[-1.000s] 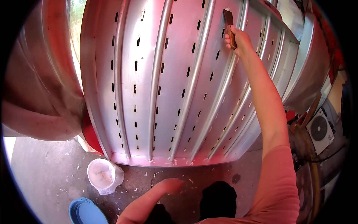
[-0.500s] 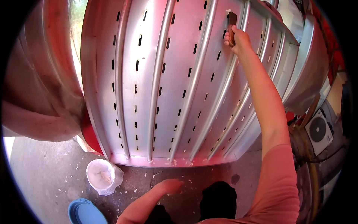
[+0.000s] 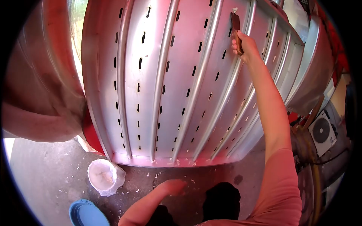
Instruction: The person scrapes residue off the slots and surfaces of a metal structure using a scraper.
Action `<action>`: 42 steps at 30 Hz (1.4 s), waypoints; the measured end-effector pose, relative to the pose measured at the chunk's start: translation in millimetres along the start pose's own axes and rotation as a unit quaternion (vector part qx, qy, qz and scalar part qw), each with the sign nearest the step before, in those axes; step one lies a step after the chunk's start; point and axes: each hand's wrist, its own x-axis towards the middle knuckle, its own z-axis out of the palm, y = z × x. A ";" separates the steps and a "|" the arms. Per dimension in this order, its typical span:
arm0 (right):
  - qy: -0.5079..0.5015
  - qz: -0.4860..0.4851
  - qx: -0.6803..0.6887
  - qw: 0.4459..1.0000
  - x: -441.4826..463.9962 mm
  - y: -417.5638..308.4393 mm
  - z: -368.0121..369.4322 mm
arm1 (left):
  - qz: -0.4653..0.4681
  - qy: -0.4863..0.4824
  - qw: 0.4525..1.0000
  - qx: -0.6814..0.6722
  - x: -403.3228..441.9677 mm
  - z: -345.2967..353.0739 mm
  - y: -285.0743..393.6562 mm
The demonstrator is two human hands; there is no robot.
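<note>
My right hand (image 3: 245, 46) is closed round the wooden handle of a scraper (image 3: 235, 23). Its dark blade points up and lies against or close over a large slotted metal panel (image 3: 181, 49), near the panel's upper right. A small pale scrap (image 3: 235, 9) shows just above the blade. Metal rods run along the panel between rows of dark slots. My left hand (image 3: 175, 187) hangs low over the floor, below the panel's bottom edge, and is too blurred to show its fingers clearly.
A white lined bucket (image 3: 120, 175) stands on the floor at lower left, with a blue basin (image 3: 88, 214) below it. Pale scraps lie on the floor (image 3: 49, 169) and the panel's bottom ledge. A fan unit (image 3: 322, 130) is at the right.
My right hand and the scraper have shifted slightly right and down in view, and the blade is angled differently. The left hand has hardly moved.
</note>
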 end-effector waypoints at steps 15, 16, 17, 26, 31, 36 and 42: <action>0.070 -0.066 -0.054 0.994 -5.4 20.3 -3.8 | -0.003 -0.019 1.000 -0.007 0.7 -6.6 -1.8; 0.088 -0.086 -0.069 0.990 -2.2 15.6 -6.0 | -0.007 -0.029 1.000 -0.003 -0.8 -9.5 1.6; 0.106 -0.108 -0.069 0.986 5.7 12.2 -8.9 | -0.010 -0.038 0.999 0.001 -1.5 -13.1 5.3; 0.214 -0.232 -0.389 0.866 49.1 27.8 -23.2 | 0.000 -0.017 1.000 0.021 13.7 6.4 -14.2; 0.169 -0.192 -0.356 0.899 20.7 17.6 -6.3 | 0.001 -0.014 1.000 0.012 7.5 1.7 -8.4; 0.009 -0.070 0.004 0.998 22.0 16.2 -5.1 | -0.003 -0.019 1.000 0.004 2.6 -4.0 -4.4; -0.253 -0.004 0.222 0.942 44.8 2.7 -31.3 | -0.002 -0.024 1.000 -0.002 4.1 -7.7 0.2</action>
